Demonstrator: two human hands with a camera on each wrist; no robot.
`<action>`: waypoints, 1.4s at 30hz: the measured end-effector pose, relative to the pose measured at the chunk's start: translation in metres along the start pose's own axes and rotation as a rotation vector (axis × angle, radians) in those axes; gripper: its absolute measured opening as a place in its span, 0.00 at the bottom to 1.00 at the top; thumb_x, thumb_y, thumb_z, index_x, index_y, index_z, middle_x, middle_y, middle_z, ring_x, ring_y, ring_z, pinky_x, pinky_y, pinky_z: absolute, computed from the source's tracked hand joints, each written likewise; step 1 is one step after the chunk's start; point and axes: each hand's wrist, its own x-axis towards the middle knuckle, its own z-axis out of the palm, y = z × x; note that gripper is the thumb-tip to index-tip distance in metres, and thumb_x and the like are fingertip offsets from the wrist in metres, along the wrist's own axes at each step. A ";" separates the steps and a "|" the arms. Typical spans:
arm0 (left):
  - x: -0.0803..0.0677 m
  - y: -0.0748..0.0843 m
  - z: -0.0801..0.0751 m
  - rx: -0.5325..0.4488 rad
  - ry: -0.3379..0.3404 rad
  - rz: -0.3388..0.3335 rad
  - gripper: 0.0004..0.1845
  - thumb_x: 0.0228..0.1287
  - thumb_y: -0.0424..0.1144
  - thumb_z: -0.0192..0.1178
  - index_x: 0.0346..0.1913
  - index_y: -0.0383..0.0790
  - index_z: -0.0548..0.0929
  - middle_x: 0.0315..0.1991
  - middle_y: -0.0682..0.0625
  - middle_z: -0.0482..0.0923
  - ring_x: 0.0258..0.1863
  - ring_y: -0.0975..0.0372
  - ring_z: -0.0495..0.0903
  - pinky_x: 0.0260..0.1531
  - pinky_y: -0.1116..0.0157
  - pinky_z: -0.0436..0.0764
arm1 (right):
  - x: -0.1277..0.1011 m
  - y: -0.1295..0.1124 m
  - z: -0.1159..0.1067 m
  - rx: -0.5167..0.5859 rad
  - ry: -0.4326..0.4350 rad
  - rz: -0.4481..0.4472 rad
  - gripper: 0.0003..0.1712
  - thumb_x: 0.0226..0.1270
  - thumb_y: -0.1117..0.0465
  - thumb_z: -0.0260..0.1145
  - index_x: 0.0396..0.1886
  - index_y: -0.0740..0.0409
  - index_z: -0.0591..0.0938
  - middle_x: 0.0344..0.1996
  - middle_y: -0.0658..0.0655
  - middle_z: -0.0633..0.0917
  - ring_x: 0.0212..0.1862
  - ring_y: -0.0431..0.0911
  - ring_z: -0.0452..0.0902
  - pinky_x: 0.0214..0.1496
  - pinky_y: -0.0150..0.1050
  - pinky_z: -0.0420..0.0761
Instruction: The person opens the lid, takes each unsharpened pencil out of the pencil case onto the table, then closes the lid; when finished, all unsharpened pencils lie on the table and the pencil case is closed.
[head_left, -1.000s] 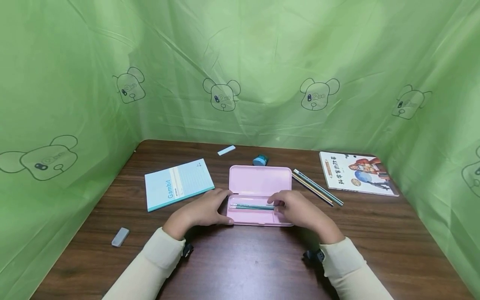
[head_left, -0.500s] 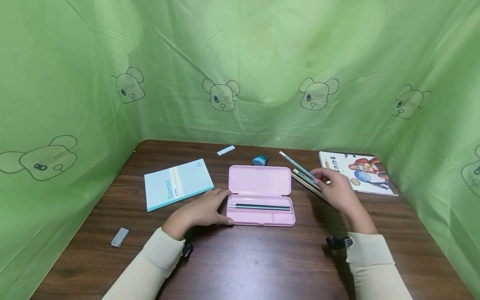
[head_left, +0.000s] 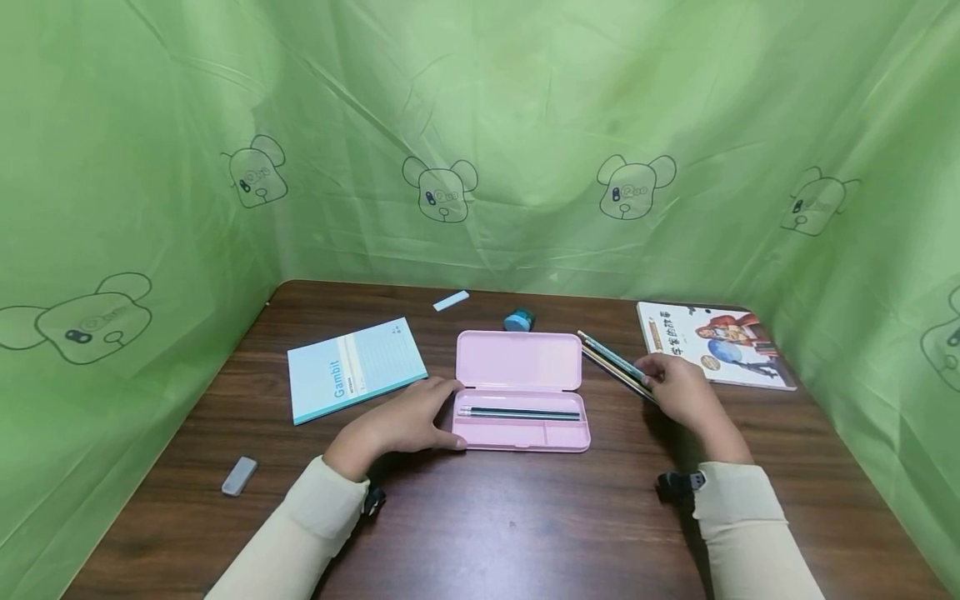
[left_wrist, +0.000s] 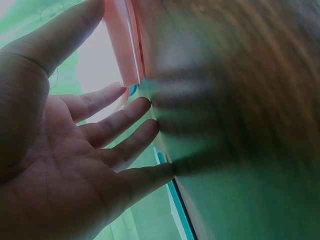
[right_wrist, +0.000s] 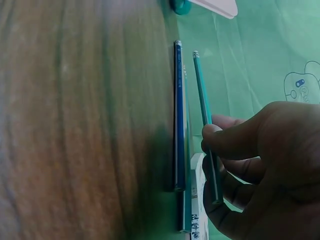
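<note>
The right hand pinches 1 green pencil above the loose pencils, right of centre. The left hand, fingers spread, rests against the open pink case's left edge. Bare table fills the lower frame.

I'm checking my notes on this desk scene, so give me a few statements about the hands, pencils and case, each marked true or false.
1. The pink pencil case lies open. True.
2. The right hand pinches a teal pencil. True.
3. The left hand holds the blue notebook. False: it rests against the case's left end, fingers straight.
4. The case's tray is bare. False: pencils lie in its long compartment.
5. The picture book lies right of the case. True.
</note>
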 end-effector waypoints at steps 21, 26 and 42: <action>0.001 -0.001 0.001 0.008 0.001 0.009 0.49 0.67 0.54 0.81 0.82 0.35 0.71 0.81 0.37 0.71 0.84 0.44 0.68 0.84 0.44 0.69 | -0.001 0.002 0.004 -0.020 -0.043 0.027 0.11 0.72 0.73 0.69 0.51 0.68 0.90 0.37 0.62 0.93 0.40 0.52 0.84 0.46 0.51 0.82; 0.001 0.000 0.001 0.010 0.001 -0.001 0.49 0.67 0.54 0.81 0.83 0.37 0.71 0.81 0.38 0.71 0.84 0.44 0.68 0.84 0.43 0.69 | 0.000 0.002 0.005 -0.023 -0.049 0.031 0.11 0.73 0.72 0.70 0.52 0.68 0.90 0.38 0.63 0.92 0.39 0.52 0.83 0.45 0.51 0.82; 0.000 0.001 0.000 0.005 -0.005 -0.006 0.49 0.67 0.54 0.81 0.83 0.37 0.71 0.82 0.38 0.71 0.84 0.44 0.68 0.84 0.43 0.69 | -0.006 -0.082 0.025 0.279 -0.235 -0.196 0.13 0.77 0.69 0.73 0.58 0.60 0.91 0.43 0.55 0.93 0.49 0.48 0.88 0.56 0.45 0.87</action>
